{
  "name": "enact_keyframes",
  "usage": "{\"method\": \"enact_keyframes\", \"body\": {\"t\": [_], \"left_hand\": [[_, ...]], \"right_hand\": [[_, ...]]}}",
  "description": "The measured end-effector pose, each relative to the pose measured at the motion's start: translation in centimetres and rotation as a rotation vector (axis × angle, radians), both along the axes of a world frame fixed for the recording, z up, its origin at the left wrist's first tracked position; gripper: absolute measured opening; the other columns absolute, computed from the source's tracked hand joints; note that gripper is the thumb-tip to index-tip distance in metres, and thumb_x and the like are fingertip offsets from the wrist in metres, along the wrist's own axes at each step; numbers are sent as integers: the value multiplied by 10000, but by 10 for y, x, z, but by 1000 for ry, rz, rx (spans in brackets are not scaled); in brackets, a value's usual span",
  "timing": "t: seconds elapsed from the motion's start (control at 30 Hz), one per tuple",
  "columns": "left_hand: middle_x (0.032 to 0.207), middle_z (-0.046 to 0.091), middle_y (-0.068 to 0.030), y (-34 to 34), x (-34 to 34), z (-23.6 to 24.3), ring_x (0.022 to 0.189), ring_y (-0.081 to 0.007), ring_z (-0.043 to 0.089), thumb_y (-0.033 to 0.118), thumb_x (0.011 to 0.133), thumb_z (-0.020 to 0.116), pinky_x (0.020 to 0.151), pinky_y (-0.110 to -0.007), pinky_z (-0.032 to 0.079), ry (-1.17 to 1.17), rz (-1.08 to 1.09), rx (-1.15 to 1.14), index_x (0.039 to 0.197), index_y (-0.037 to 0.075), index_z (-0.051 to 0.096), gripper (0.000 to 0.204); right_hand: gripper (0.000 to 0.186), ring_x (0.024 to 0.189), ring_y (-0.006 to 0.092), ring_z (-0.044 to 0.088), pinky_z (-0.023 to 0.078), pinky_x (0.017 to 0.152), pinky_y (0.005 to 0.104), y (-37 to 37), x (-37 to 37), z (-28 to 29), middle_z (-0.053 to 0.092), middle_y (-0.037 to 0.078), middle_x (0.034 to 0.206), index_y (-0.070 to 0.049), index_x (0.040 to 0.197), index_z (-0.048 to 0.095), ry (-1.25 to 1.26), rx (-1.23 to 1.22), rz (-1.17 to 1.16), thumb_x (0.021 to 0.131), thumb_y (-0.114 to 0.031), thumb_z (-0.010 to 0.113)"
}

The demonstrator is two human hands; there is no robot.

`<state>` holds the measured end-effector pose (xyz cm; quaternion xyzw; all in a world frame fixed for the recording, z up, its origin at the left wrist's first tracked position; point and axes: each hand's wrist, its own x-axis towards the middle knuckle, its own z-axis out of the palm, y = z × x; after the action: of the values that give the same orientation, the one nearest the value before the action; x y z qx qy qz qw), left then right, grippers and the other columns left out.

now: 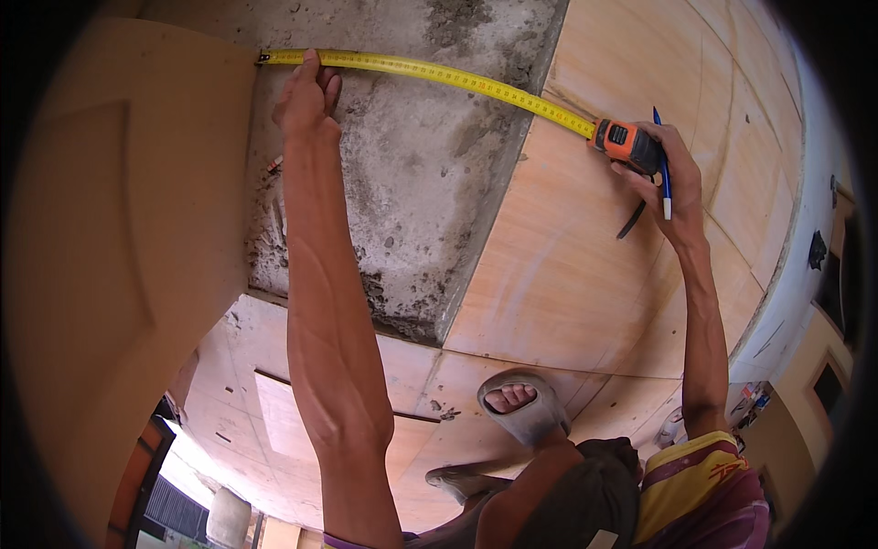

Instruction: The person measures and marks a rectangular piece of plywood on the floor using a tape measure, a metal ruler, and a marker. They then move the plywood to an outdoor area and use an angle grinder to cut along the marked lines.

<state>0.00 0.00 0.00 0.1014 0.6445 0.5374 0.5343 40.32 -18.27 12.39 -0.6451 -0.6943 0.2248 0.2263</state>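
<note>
- The tape measure is held at the upper right of the frame, its yellow blade drawn out leftward across the upper part of the frame.
- The blade's hooked end is placed at the edge of the brown panel, upper left; whether the two are touching cannot be told.
- By the left hand, upper left of centre, one fingertip is laid over the blade near the hook while the other fingers are curled; whether the blade is also pinched from below cannot be told.
- By the right hand, upper right, the orange-and-black case is gripped between thumb and fingers, and a blue pen is carried along the same hand.
- The bare concrete strip, upper centre, is spanned by the blade, which is run past its right border and over the tiled floor.
- As judged from this, the blade is already set out for a reading; whether the reading has been taken is not shown.
- No pen mark can be made out beside the blade, so any marking appears undone.
- Tiles are laid at the right and below; the concrete strip is left uncovered.
</note>
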Motion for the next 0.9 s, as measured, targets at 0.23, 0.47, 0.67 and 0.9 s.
{"method": "enact_keyframes", "body": {"t": [0.23,0.47,0.67,0.9], "left_hand": [[1050,745,-64,-7,8,10,868,-148,731,197,1009,787,815,-295,646,-1,0,-7,1152,18,703,244],[1101,729,-113,-102,-7,96,918,-172,740,255,1072,676,943,-359,638,-9,-146,282,1251,33,640,287],[1117,736,-93,-311,-131,208,1116,-185,708,311,1118,574,1064,-418,578,152,-299,9,1341,48,612,347],[1411,652,-199,-614,-182,305,1322,-304,641,462,1158,426,1194,-503,464,27,-127,-412,1451,67,528,502]], "right_hand": [[545,986,247,690,565,866,354,-7,6,4,691,107,1138,-78,1303,624,-40,11,-5,833,-48,898],[582,960,266,680,552,870,355,-89,-15,39,679,134,1106,-29,1262,608,-40,-48,11,774,-25,925],[629,936,296,704,584,802,399,-192,-77,47,684,172,1056,-41,1230,597,378,-271,369,723,-83,966],[597,906,369,710,577,775,431,-256,-257,37,658,179,1073,-39,1195,602,638,-657,1061,752,-207,965]]}}
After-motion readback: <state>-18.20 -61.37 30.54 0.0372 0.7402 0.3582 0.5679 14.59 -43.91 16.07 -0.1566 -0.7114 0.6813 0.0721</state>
